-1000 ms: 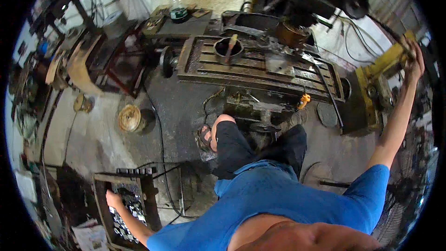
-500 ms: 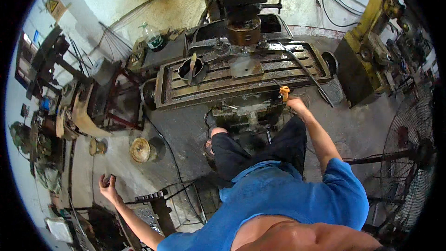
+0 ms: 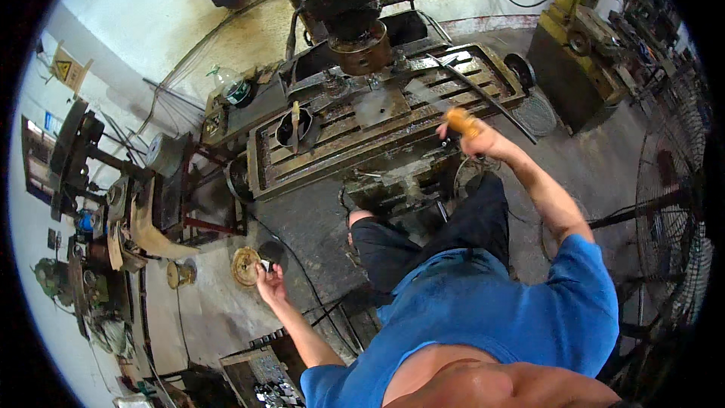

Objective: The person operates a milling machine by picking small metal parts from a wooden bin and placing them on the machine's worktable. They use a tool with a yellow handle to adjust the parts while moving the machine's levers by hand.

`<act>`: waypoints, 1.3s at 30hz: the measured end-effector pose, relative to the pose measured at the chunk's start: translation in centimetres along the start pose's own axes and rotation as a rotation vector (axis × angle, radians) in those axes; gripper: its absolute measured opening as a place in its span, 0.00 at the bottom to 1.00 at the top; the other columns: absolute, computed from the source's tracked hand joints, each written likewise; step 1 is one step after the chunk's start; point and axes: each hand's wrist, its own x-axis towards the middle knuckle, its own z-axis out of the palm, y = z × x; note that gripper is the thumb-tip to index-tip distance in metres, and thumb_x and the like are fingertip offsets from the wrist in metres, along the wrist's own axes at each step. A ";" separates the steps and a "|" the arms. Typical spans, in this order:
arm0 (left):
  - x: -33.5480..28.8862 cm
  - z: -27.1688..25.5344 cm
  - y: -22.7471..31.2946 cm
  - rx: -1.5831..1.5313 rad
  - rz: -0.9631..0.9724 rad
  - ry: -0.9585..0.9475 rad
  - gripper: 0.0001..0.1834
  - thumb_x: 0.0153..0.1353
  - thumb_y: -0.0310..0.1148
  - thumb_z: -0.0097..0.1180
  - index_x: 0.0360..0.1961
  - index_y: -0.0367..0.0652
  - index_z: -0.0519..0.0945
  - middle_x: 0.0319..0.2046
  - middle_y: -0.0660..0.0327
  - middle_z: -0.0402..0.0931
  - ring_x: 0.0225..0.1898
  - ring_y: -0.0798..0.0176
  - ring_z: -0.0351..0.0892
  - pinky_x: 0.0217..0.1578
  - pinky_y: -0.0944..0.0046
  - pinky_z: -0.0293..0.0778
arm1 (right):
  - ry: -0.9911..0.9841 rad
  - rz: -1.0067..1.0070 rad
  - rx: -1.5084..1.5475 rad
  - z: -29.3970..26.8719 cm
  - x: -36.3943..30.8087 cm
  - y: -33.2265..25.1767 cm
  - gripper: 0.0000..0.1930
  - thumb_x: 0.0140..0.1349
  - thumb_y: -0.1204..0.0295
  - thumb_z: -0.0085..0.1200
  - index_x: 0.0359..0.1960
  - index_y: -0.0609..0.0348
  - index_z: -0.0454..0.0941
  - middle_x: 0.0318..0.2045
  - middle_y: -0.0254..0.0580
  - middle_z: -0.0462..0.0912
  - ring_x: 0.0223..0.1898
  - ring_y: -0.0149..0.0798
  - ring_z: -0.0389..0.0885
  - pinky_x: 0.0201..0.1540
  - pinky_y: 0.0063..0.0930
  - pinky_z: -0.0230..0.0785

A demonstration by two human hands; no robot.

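1. My right hand [image 3: 487, 142] is gripping an orange hand tool [image 3: 462, 122]; its fingers are curling tightly round it, no gap showing.
2. That tool is blurring a bit. It's showing at the near edge of the slotted machine bed [image 3: 340, 134], right of the middle. Can't tell if it's touching the bed.
3. My left hand [image 3: 273, 285] is hanging near left, well apart from the right one, palm partly showing. Thumb and fingertips are pinching a small bright piece [image 3: 264, 265]; the other fingers are curling loosely, part open. Piece is too small to identify.
4. In view, that hand is overlapping the right side of a round tub [image 3: 245, 264] standing on the floor.
5. On the bed: a square metal plate [image 3: 381, 108] is lying mid-bed, just on the near side of the brown round machine head [image 3: 361, 51]. A dark pot [image 3: 308, 134] is standing on the left part, a brush [image 3: 295, 119] leaning in it. A long bar [image 3: 483, 93] is lying at the right, sticking out past the near edge.
6. Far left, a clear bottle [image 3: 236, 91] is standing on the side counter [image 3: 255, 111].
7. Near left, a box [image 3: 240, 360] is holding small metal pieces [image 3: 270, 395].
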 end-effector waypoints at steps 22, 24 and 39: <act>1.8 1.2 -0.5 0.010 -0.006 0.152 0.16 0.56 0.26 0.51 0.46 0.33 0.69 0.42 0.54 0.70 0.42 0.52 0.72 0.47 0.47 0.72 | 0.110 0.637 -1.178 1.6 10.6 -1.9 0.20 0.40 0.60 0.50 0.30 0.64 0.79 0.33 0.59 0.79 0.36 0.53 0.79 0.41 0.38 0.71; 1.3 4.6 -1.6 0.055 -0.037 0.012 0.16 0.55 0.25 0.51 0.46 0.33 0.69 0.40 0.54 0.71 0.41 0.53 0.73 0.46 0.46 0.72 | 0.033 0.648 -1.208 3.4 9.9 -3.7 0.18 0.39 0.61 0.50 0.26 0.65 0.79 0.28 0.57 0.79 0.32 0.52 0.80 0.38 0.39 0.73; 0.4 34.2 -14.7 0.406 0.002 -0.554 0.14 0.55 0.21 0.49 0.44 0.32 0.68 0.34 0.57 0.68 0.33 0.59 0.75 0.32 0.56 0.81 | -0.257 0.503 -1.025 6.2 2.6 -8.3 0.16 0.32 0.64 0.50 0.18 0.68 0.75 0.21 0.61 0.76 0.28 0.56 0.77 0.34 0.40 0.71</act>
